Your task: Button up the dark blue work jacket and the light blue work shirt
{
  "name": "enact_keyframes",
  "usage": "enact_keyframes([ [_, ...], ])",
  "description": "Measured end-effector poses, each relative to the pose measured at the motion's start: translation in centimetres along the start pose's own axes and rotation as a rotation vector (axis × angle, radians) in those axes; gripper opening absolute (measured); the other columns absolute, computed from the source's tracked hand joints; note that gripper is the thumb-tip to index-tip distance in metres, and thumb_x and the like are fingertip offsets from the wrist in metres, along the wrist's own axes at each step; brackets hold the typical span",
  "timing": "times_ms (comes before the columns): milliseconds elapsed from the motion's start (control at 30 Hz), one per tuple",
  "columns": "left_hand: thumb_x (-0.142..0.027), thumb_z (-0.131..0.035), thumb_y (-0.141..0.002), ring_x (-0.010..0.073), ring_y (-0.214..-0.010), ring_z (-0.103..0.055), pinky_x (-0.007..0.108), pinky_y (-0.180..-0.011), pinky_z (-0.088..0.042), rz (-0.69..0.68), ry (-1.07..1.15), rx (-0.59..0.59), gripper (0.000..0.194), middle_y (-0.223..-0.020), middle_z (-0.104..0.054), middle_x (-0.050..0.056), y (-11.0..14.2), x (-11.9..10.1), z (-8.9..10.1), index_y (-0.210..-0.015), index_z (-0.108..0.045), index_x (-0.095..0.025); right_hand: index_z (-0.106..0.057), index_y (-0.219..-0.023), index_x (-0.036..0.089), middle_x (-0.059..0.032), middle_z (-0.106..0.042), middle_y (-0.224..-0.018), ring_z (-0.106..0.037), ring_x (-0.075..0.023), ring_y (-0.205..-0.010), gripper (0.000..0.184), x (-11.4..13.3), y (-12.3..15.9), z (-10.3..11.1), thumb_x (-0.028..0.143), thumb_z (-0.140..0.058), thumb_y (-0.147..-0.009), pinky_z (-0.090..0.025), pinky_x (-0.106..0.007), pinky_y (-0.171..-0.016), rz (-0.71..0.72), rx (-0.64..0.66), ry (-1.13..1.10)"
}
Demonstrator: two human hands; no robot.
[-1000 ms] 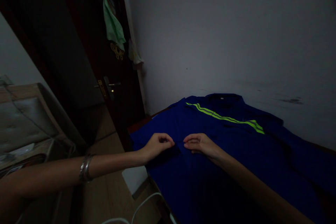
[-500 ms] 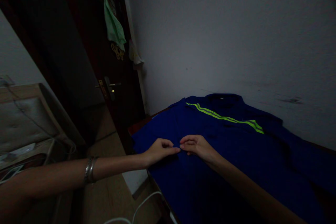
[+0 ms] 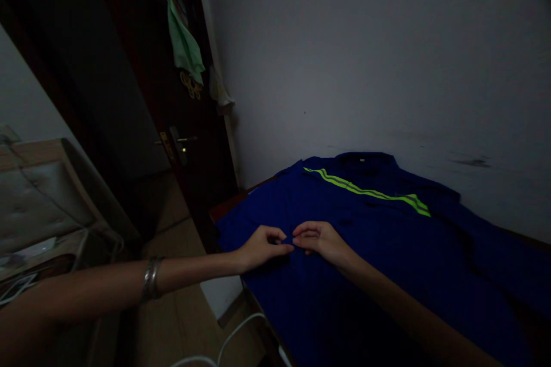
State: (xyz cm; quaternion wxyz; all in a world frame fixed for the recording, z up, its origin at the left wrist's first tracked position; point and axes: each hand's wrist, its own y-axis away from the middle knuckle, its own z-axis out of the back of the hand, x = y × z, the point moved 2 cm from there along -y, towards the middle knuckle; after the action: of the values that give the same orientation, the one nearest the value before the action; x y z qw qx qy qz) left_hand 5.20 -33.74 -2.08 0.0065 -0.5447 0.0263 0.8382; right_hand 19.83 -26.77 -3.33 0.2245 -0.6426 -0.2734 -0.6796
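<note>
A dark blue work jacket (image 3: 387,252) lies spread out on a table, its collar toward the wall and a yellow-green reflective stripe (image 3: 357,188) across its chest. My left hand (image 3: 263,249) pinches a bit of its fabric near the left side, thumb and fingers pressed together. Close beside it, my right hand (image 3: 317,239) also has its fingertips closed on the cloth. The two sets of fingertips almost touch. A small raised fold shows between them; whether a button or fastener is there cannot be made out in the dim light.
The wall (image 3: 344,57) stands right behind the table. To the left is a dark door (image 3: 185,120) with a handle and a hanging green cloth (image 3: 186,43). A white cable (image 3: 236,332) runs below the table edge. A padded headboard (image 3: 38,195) is at far left.
Both hands stay at the same spot on the jacket, with only slight finger movement. The whole view has shifted very slightly.
</note>
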Motion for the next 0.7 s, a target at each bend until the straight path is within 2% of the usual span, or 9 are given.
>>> enact_keyframes([
  [233,-0.041,-0.067,-0.059,0.0071,-0.052,-0.04,0.019,-0.051,-0.029,0.031,-0.018,-0.002,0.031,-0.052,-0.048,-0.004,-0.2,0.2,0.4,-0.057,-0.058,-0.011,-0.064,-0.072,0.012,-0.0013,-0.06,-0.061,-0.052,-0.0085,-0.052,0.031,-0.3,-0.2,0.1,0.034,-0.073,-0.051,-0.041,-0.02,-0.048,0.042,0.009,0.054],
  [500,-0.043,-0.071,-0.051,0.0061,-0.048,-0.038,0.019,-0.047,-0.027,0.117,-0.012,-0.166,0.035,-0.051,-0.049,-0.005,-0.6,0.7,0.9,-0.063,-0.06,-0.012,-0.066,-0.069,0.013,-0.001,-0.059,-0.057,-0.05,-0.0081,-0.048,0.031,0.0,-0.2,0.3,0.036,-0.073,-0.051,-0.042,-0.021,-0.043,0.07,-0.035,0.095],
  [700,-0.043,-0.071,-0.052,0.0064,-0.049,-0.04,0.019,-0.047,-0.028,0.122,0.032,-0.104,0.035,-0.053,-0.051,-0.004,-0.3,0.4,1.0,-0.064,-0.06,-0.012,-0.064,-0.067,0.013,0.0015,-0.055,-0.054,-0.046,-0.0063,-0.041,0.022,0.2,0.0,0.1,0.029,-0.07,-0.053,-0.041,-0.02,-0.038,0.076,-0.053,0.088],
])
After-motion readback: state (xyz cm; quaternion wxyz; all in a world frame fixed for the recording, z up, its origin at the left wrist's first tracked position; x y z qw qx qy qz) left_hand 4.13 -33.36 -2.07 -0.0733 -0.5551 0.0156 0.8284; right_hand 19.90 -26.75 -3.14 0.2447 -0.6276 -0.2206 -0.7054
